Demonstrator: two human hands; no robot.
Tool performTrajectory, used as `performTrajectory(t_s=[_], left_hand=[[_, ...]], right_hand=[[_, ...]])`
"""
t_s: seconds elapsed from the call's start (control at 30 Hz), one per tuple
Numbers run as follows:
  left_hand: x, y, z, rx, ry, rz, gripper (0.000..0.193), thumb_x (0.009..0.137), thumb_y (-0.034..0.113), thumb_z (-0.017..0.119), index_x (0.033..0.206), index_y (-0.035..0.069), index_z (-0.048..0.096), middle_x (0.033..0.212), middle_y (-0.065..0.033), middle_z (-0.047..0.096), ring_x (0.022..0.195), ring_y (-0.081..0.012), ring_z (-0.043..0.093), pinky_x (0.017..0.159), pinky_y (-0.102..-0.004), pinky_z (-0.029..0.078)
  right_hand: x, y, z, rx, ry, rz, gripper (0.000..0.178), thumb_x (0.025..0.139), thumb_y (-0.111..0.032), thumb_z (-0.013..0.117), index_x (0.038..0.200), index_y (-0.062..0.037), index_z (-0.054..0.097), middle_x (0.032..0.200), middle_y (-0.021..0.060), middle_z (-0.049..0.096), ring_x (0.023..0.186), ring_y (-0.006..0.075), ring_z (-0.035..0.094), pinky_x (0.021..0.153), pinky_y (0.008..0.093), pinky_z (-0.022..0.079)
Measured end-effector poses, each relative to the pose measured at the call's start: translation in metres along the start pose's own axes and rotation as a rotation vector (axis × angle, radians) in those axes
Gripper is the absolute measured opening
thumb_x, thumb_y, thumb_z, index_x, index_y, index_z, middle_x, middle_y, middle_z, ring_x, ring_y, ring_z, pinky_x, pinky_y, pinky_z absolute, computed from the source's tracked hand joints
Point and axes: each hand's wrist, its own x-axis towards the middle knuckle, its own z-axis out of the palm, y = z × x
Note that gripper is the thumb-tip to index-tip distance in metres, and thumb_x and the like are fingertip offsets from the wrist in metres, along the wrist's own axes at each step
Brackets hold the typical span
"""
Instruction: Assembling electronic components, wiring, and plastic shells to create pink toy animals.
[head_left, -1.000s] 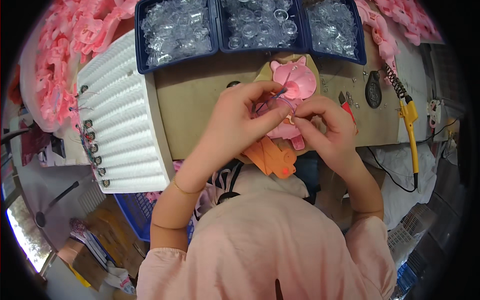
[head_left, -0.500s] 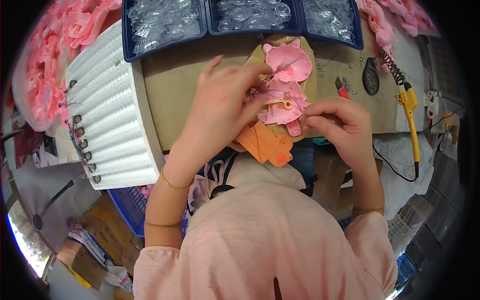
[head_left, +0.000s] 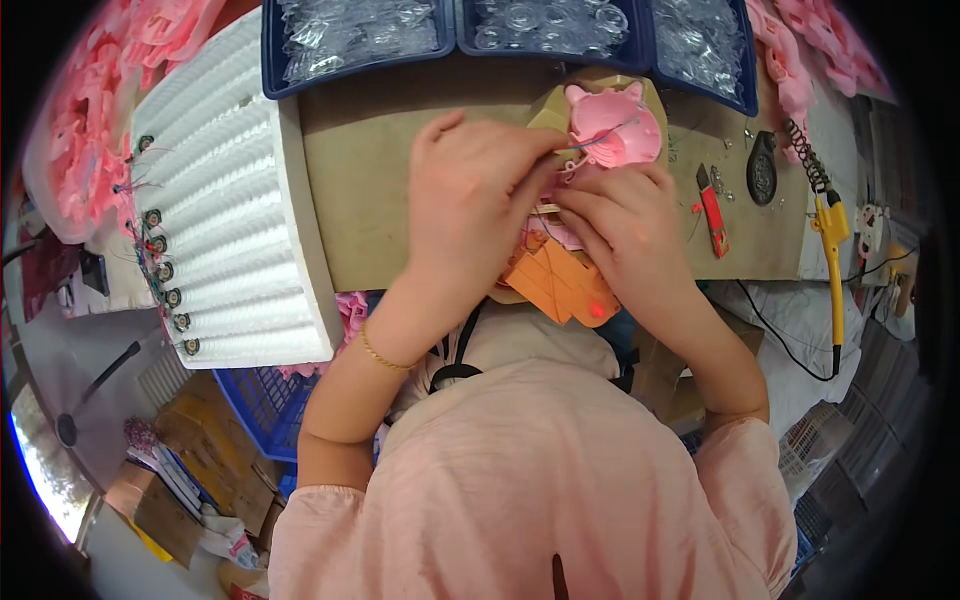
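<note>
Right hand (head_left: 625, 215) moved toward left hand (head_left: 465, 190) | left pinching wire (head_left: 600, 138), right's grip unclear | pink shell (head_left: 632, 118) just beyond both hands

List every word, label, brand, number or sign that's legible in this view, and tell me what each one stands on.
None is clear enough to quote.
Tabletop: small dark marks to the right of the pink shell, too small to read.
White bag at lower left: reddish print, too blurred to read.
Dark drop-shaped piece: surface pattern; I cannot tell whether it includes lettering.
</note>
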Motion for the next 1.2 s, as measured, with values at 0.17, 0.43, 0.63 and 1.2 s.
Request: performTrajectory(t_s=[0.17, 0.43, 0.63, 1.2], left_hand=[[-0.004, -0.001, 0.001, -0.018, 0.044, 0.011, 0.013, 0.075, 0.013, 0.066, 0.088, 0.012, 0.066, 0.073, -0.0021, 0.061, 0.075, -0.0188, 0.059, 0.087, -0.0375, 0.039], [0.0, -0.001, 0.001, -0.006, 0.027, 0.068, 0.012, 0.074, 0.009, 0.068, 0.085, 0.006, 0.066, 0.071, -0.006, 0.061, 0.07, -0.0228, 0.058, 0.078, -0.0367, 0.045], [0.002, 0.001, 0.001, -0.092, 0.024, -0.012, 0.009, 0.073, 0.01, 0.067, 0.081, 0.007, 0.065, 0.069, -0.0065, 0.061, 0.069, -0.0245, 0.058, 0.08, -0.039, 0.044], [0.019, 0.021, -0.025, 0.173, -0.064, -0.154, 0.013, 0.079, 0.011, 0.063, 0.088, 0.004, 0.067, 0.081, -0.0082, 0.065, 0.069, -0.0207, 0.061, 0.069, -0.029, 0.045]], right_hand=[[0.003, -0.007, -0.005, -0.104, -0.108, 0.04, 0.012, 0.076, -0.01, 0.062, 0.087, -0.0069, 0.065, 0.087, 0.0007, 0.06, 0.084, 0.0192, 0.054, 0.085, 0.037, 0.036], [-0.001, 0.003, -0.007, 0.026, -0.046, 0.08, 0.009, 0.078, -0.011, 0.061, 0.087, -0.0096, 0.064, 0.084, 0.0002, 0.06, 0.085, 0.0197, 0.054, 0.086, 0.037, 0.035], [0.009, 0.001, -0.009, 0.017, -0.148, 0.097, 0.007, 0.079, -0.011, 0.061, 0.085, -0.0096, 0.064, 0.083, 0.0013, 0.06, 0.086, 0.0196, 0.054, 0.086, 0.0367, 0.035], [-0.02, -0.052, -0.056, 0.054, -0.379, 0.364, 0.061, 0.057, -0.015, 0.078, 0.112, -0.0046, 0.053, 0.113, 0.0118, 0.048, 0.105, 0.0306, 0.048, 0.089, 0.0397, 0.036]])
